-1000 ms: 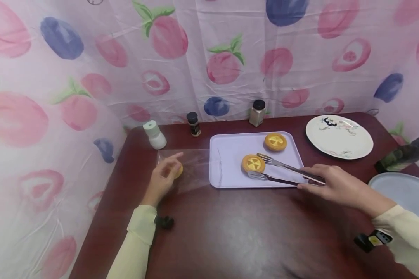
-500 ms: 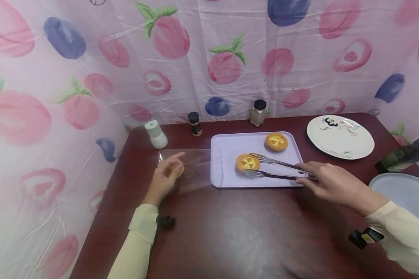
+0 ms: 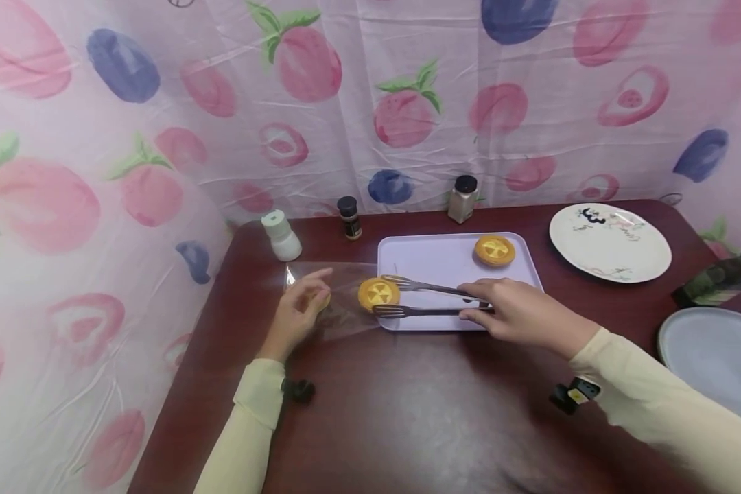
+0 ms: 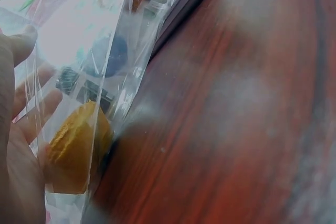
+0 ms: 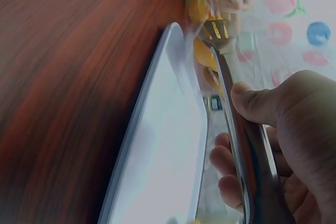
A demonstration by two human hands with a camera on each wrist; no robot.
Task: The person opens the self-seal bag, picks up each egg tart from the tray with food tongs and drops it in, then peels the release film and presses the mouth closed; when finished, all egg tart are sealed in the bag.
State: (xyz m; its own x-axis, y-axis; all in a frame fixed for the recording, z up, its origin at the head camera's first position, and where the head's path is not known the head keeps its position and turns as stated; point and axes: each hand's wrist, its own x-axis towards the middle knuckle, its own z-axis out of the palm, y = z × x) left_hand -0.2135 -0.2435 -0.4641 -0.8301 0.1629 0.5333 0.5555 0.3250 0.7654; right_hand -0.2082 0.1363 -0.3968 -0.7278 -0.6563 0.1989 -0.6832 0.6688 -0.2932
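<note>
My right hand grips metal tongs. An egg tart sits between the tongs' slotted ends, over the tray's left edge at the mouth of a clear plastic bag. The bag is held up by my left hand, its thumb and fingers curled at the film. Low in the bag, beside my left palm, lies a yellow-orange tart, mostly hidden by the hand in the head view. Another egg tart rests at the back right of the lilac tray.
Behind the bag stand a white-capped shaker and a small black-capped spice jar. A second black-capped jar is behind the tray. On the right are a patterned white plate, a dark bottle and a grey plate.
My right hand has moved left, carrying the egg tart in the tongs from the middle of the tray to the bag's mouth. My left hand stays nearly still.
</note>
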